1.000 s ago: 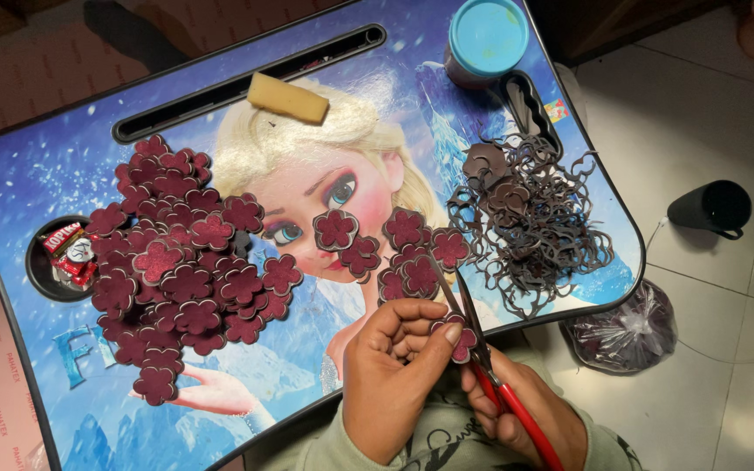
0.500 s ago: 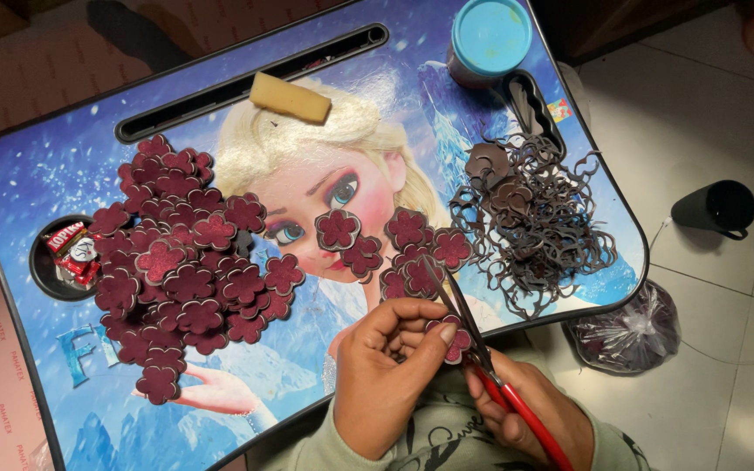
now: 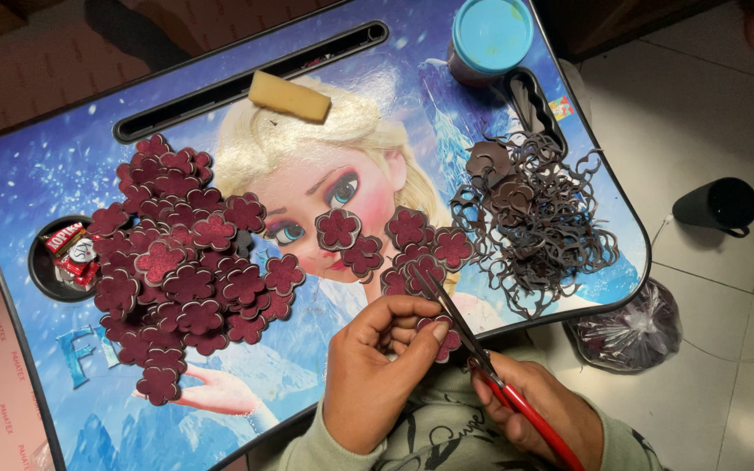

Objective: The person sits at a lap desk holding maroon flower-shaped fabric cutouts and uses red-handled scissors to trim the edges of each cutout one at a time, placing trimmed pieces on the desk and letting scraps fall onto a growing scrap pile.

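I see the left hand (image 3: pixel 375 371) pinching a maroon flower cutout (image 3: pixel 443 338) at the tray's (image 3: pixel 63 166) near edge, while the right hand (image 3: pixel 538 410) grips red-handled scissors (image 3: pixel 473 344), blades against it. Farther left lies a flower pile (image 3: pixel 185 270); farther right, tangled offcuts (image 3: pixel 538 227).

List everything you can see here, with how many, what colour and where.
Lap table: one, blue picture top, fills the view.
Flower cutouts: a big heap, maroon, table's left; several more at centre.
Trimmings: tangled pile, dark brown, table's right.
Block: one, tan, by the top slot.
Tub: one, blue lid, top right.
Cup: one, black, floor right.
Plastic bag: one, clear, floor beside the table.
Scissors: one, red handles, in right hand.
Left hand: holds one maroon flower.
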